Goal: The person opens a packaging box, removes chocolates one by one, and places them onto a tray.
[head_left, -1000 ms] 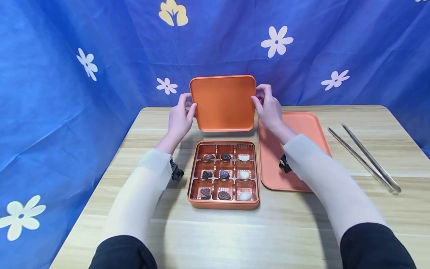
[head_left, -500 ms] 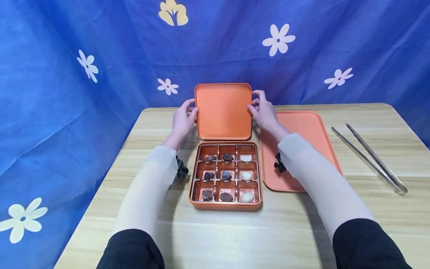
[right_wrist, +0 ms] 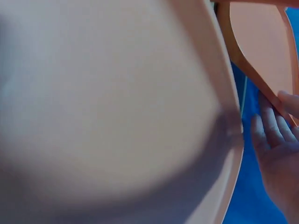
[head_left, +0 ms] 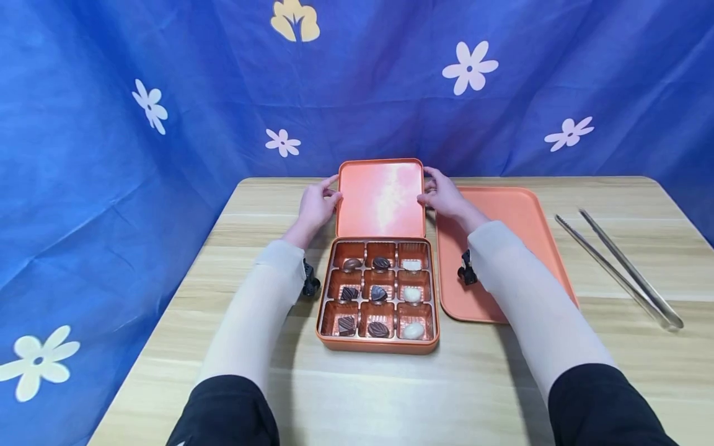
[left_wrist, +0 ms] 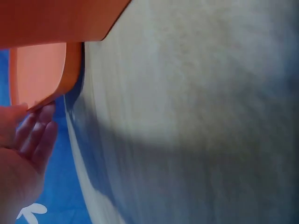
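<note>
An orange box lid (head_left: 368, 198) stands tilted back behind the open chocolate box, its inner face toward me and its lower edge right at the box's back rim. My left hand (head_left: 318, 204) pinches the lid's left edge, thumb on the inner side and fingers behind. On the opposite edge my right hand (head_left: 443, 195) grips the lid in the same way. The orange box (head_left: 379, 347) has a divided insert with dark chocolates (head_left: 378, 329) in the left and middle columns and white ones (head_left: 413, 331) in the right column. Both wrist views show fingers under the lid's rim.
A salmon-coloured tray (head_left: 507, 201) lies right of the box, partly under my right forearm. Metal tongs (head_left: 630, 272) rest spread on the wooden table (head_left: 374, 402) farther right. A blue curtain (head_left: 390, 80) with flower shapes hangs behind the table's back edge.
Both hands have lowered the lid from above the table to the box's back rim and tilted it farther back. The box, tray and tongs have stayed in place.
</note>
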Available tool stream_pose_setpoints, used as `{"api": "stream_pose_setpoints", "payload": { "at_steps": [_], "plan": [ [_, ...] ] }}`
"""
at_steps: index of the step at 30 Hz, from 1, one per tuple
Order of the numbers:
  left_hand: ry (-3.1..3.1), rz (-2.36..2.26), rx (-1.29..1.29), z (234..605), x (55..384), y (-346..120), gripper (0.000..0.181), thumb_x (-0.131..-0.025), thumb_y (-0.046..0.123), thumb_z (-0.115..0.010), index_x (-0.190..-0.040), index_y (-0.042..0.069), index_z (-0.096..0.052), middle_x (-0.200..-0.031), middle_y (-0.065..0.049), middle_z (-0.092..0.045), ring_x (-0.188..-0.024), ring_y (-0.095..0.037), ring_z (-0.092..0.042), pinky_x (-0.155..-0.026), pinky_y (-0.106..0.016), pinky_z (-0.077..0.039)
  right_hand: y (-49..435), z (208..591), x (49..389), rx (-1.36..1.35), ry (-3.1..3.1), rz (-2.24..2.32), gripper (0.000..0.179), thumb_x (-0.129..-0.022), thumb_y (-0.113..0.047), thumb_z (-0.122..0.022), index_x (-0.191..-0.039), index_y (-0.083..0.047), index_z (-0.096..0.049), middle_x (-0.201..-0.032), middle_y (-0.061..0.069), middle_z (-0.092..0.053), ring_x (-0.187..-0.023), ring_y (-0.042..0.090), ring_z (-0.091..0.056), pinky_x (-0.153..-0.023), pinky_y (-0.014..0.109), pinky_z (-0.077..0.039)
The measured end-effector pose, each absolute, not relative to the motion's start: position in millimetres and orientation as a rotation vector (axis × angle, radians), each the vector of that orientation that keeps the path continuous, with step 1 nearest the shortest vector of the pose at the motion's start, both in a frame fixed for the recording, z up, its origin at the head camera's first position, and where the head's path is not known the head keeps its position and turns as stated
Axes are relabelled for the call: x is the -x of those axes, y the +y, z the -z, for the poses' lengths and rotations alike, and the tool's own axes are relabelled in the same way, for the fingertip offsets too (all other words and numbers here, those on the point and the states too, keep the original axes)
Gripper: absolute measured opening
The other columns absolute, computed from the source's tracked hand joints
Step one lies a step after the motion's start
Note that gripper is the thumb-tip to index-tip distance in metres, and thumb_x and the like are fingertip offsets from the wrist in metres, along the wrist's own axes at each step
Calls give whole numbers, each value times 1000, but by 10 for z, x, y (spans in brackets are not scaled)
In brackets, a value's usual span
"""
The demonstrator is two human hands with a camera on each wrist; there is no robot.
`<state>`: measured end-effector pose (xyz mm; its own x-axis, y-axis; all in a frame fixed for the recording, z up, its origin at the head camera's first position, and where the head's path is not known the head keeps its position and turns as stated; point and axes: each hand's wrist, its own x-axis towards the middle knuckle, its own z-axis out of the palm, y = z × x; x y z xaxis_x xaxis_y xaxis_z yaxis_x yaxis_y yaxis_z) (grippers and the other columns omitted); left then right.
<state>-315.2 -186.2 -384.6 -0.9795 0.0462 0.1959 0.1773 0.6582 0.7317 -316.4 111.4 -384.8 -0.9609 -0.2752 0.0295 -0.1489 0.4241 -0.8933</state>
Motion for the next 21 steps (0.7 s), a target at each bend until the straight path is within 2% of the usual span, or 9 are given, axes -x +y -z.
{"api": "stream_pose_setpoints", "payload": {
  "at_steps": [5, 7, 11, 14, 17, 21],
  "plan": [
    [-2685, 1521, 210, 3919, 3214, -1885, 58, -92, 1, -63, -146, 13, -45, -117, -21, -64, -74, -15, -64, -59, -18, -53, 1180, 3912, 3208, 442, 2612, 1446, 75, -94, -3, -62, -154, -3, -16, -128, 27, -57, -117, 35, -55, -96, 39, -45],
    [-2674, 1647, 233, 3940, 3220, -1897, 63, -91, -3, -63, -148, 13, -41, -126, -21, -60, -81, -17, -65, -62, -18, -54, 1200, 3930, 3212, 444, 2646, 1404, 74, -94, -6, -63, -154, -3, -19, -129, 27, -56, -122, 35, -52, -101, 41, -41],
    [-2688, 1787, 271, 3973, 3214, -1897, 67, -91, -5, -62, -150, 12, -36, -138, -22, -51, -109, -26, -63, -74, -22, -56, 1230, 3958, 3202, 419, 2677, 1309, 70, -95, -9, -62, -153, -2, -22, -133, 28, -53, -127, 35, -48, -108, 42, -36],
    [-2734, 1734, 256, 3987, 3208, -1901, 61, -92, -2, -62, -148, 8, -40, -138, -22, -51, -121, -29, -55, -80, -27, -56, 1225, 3965, 3196, 427, 2704, 1189, 69, -96, -14, -63, -152, 0, -24, -134, 26, -53, -129, 35, -46, -112, 42, -31],
    [-2797, 1600, 238, 3994, 3205, -1918, 54, -93, 1, -63, -144, 5, -45, -135, -21, -54, -123, -28, -54, -85, -32, -55, 1201, 3954, 3182, 446, 2747, 1077, 69, -96, -20, -63, -151, 0, -28, -134, 22, -54, -131, 34, -44, -114, 42, -28],
    [-2866, 1426, 273, 4000, 3225, -1914, 50, -93, 4, -64, -141, 2, -48, -133, -20, -56, -123, -28, -54, -96, -35, -49, 1180, 3933, 3167, 449, 2807, 970, 65, -96, -23, -63, -150, -1, -33, -136, 20, -54, -131, 34, -43, -112, 43, -30]
  ]
}}
